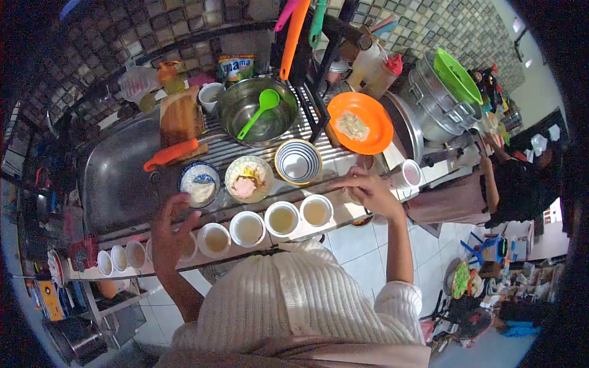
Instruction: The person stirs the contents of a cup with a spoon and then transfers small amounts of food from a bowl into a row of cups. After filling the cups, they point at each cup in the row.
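Observation:
My left hand (pixel 173 228) hovers over the row of white cups, fingers apart and nothing visible in them, close to a small blue-patterned bowl (pixel 199 191) of white stuff. My right hand (pixel 372 195) is at the counter's front edge with its fingers stretched leftward, seemingly empty. Between the hands stand a bowl (pixel 246 184) holding pink and yellow food and a blue-striped bowl (pixel 299 164). Nearer to me, cups of pale liquid (pixel 282 219) line the edge; my left hand partly covers some. A white cup (pixel 407 175) is just right of my right hand.
A steel pot (pixel 230 126) with a green ladle (pixel 264 110) stands behind the bowls. An orange plate (pixel 381 132) holds pale food. The sink (pixel 116 178) lies left, a cutting board (pixel 180 116) beside it. Large steel pots (pixel 429 104) and another person (pixel 472 190) are at right.

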Motion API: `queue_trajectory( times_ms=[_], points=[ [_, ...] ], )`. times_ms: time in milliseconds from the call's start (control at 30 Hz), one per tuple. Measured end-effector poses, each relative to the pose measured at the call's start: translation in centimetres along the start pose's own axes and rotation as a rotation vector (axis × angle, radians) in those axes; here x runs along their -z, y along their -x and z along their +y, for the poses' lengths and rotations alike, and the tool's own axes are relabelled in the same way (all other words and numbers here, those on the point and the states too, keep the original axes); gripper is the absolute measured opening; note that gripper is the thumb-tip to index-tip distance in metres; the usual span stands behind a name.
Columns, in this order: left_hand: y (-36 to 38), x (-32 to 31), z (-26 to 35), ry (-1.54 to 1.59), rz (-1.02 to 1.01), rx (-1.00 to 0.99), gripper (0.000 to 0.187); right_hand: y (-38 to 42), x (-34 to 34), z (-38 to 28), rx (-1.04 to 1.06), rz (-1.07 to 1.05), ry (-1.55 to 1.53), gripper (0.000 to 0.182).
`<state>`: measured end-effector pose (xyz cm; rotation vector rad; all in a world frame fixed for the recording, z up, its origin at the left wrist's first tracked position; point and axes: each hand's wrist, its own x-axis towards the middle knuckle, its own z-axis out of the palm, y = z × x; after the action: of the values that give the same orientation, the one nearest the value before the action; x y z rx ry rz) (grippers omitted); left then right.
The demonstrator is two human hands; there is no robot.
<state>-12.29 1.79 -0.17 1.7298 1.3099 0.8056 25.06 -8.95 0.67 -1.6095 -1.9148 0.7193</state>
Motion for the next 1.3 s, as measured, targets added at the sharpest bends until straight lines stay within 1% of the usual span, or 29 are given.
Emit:
queue_trajectory(
  times_ms=[67,200,267,300,367,400,467,600,667,767,833,900,967,1067,1167,1267,1300],
  points=[
    [-0.3,-0.5,0.6,-0.085,-0.033,-0.029,0.036,1.0,-0.8,0.6,0.007,0.073,0.067,0.042],
    [-0.2,-0.8,1.8,-0.071,-0.056,-0.061,0.036,1.2,-1.9,1.4,-0.05,0.005,0.039,0.043],
    [-0.4,-1.0,1.9,-0.082,-0.062,-0.137,0.036,0.8,-2.1,1.2,-0.065,-0.023,0.032,0.043],
    [-0.4,-1.0,2.0,-0.085,-0.06,-0.141,0.036,0.7,-2.1,1.2,-0.091,-0.049,0.03,0.043],
    [-0.1,-1.0,2.0,-0.054,-0.062,-0.153,0.035,0.6,-2.5,1.4,-0.077,-0.033,0.054,0.044],
    [-0.1,-0.9,1.9,-0.055,-0.062,-0.156,0.035,0.4,-2.5,1.7,-0.037,-0.03,0.068,0.043],
    [0.1,-0.6,1.4,-0.15,-0.054,-0.144,0.035,0.2,-2.6,1.9,0.002,-0.028,0.079,0.042],
    [0.3,-0.5,1.0,-0.108,-0.039,-0.134,0.035,0.2,-2.8,2.1,0.01,-0.028,0.059,0.042],
    [0.4,-0.5,1.5,-0.109,-0.036,-0.049,0.035,0.3,-2.9,2.2,0.011,-0.026,0.048,0.043],
    [0.5,-0.5,1.5,-0.107,-0.017,-0.074,0.034,0.7,-2.7,2.3,0.01,-0.023,0.105,0.043],
    [0.3,-0.5,1.4,-0.087,-0.025,-0.085,0.035,1.1,-2.5,2.2,-0.038,-0.051,0.125,0.043],
    [0.3,-0.5,1.2,-0.069,-0.033,-0.098,0.035,1.4,-2.4,2.0,-0.051,-0.043,0.082,0.043],
    [0.4,-0.5,1.1,-0.141,-0.028,-0.046,0.035,1.9,-2.3,1.8,-0.066,-0.035,0.041,0.044],
    [0.6,-0.5,1.4,-0.097,-0.022,-0.061,0.035,2.9,-2.2,1.5,-0.055,-0.038,0.072,0.044],
    [0.6,-0.3,0.9,-0.11,-0.045,-0.026,0.034,4.7,-2.4,1.3,-0.101,-0.051,0.167,0.041],
    [1.1,-0.4,1.7,-0.067,-0.019,-0.092,0.034,6.2,-2.8,1.1,-0.141,-0.088,0.117,0.039],
    [1.1,-0.4,1.9,-0.065,-0.014,-0.097,0.034,6.4,-2.9,0.9,-0.129,-0.023,0.047,0.038]
  ],
)
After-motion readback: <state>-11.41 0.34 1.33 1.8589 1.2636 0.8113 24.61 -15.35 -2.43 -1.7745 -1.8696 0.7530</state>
